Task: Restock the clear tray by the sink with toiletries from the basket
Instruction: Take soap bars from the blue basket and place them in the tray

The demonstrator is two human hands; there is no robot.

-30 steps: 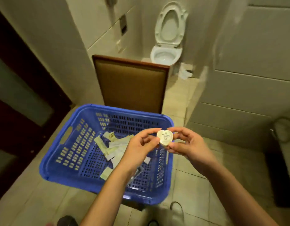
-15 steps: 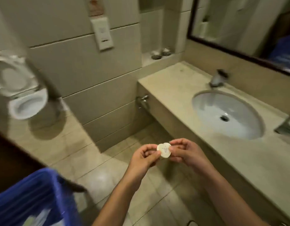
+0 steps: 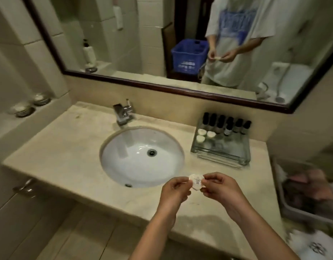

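Note:
A small white heart-shaped toiletry packet (image 3: pixel 196 182) with printed text is pinched between both hands above the counter's front edge. My left hand (image 3: pixel 174 192) holds its left side and my right hand (image 3: pixel 219 188) holds its right side. The clear tray (image 3: pixel 221 156) stands on the counter to the right of the sink, behind my hands. It holds a back row of several small dark-capped bottles (image 3: pixel 226 123) and three white round packets (image 3: pixel 204 135) at its left. The blue basket (image 3: pixel 188 55) shows only as a reflection in the mirror.
A white oval sink (image 3: pixel 142 156) with a chrome tap (image 3: pixel 123 113) sits in the beige counter (image 3: pixel 59 156). Two small metal dishes (image 3: pixel 29 106) rest on a ledge at left. A grey bin of linens (image 3: pixel 308 192) stands at the right. A dark-framed mirror (image 3: pixel 162 85) spans the wall.
My view has swung right from the basket, past the toilet, to face the sink and mirror. Both hands kept hold of the white packet throughout.

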